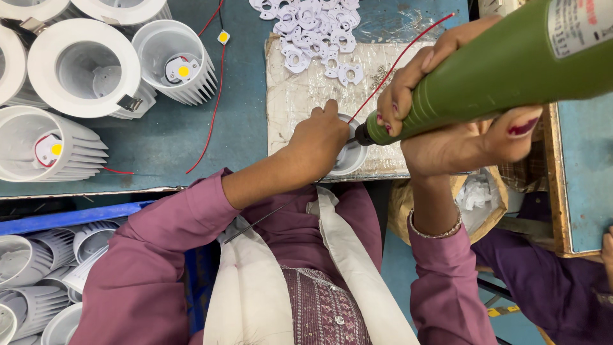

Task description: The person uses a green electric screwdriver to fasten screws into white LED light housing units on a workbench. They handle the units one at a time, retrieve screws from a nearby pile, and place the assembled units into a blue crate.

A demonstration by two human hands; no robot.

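My left hand (317,144) grips a white round lamp housing (351,156) that rests on a taped white board (300,96) at the table's near edge. My right hand (447,121) is wrapped around a green electric screwdriver (504,70), held slanted, its dark tip down inside the housing. A thin red wire (402,57) runs up from the housing past my right fingers.
Several white finned lamp housings (83,70) stand at the left on the blue table, some with a yellow LED chip (183,71) inside. A heap of small white plastic holders (313,25) lies at the back. More housings (38,281) fill a bin below left. Another person's sleeve (562,287) shows at the right.
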